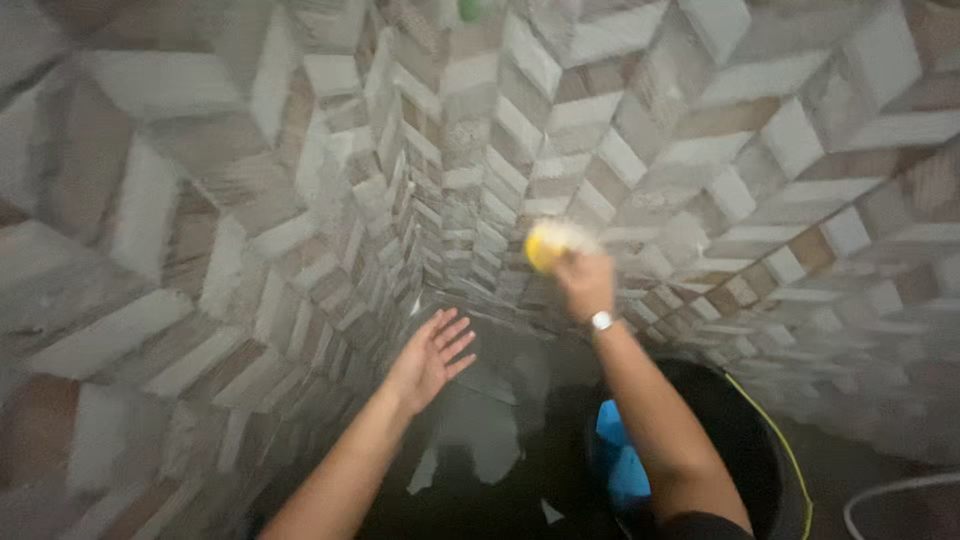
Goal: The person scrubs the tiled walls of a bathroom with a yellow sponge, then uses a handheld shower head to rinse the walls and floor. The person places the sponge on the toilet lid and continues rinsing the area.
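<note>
My right hand (585, 283) grips a yellow sponge (547, 243) and presses it against the tiled wall (640, 150) near the corner; a watch sits on that wrist. My left hand (430, 355) is open with its fingers spread, held just off the left tiled wall (200, 250), touching nothing that I can see. Both walls carry a chevron pattern of white, grey and brown tiles and meet in a corner straight ahead.
A black bucket (760, 440) with a yellow-green rim stands low at the right, under my right forearm, with something blue (618, 450) inside. A pale hose (890, 495) curves at the bottom right. The floor (480, 430) is dark and wet.
</note>
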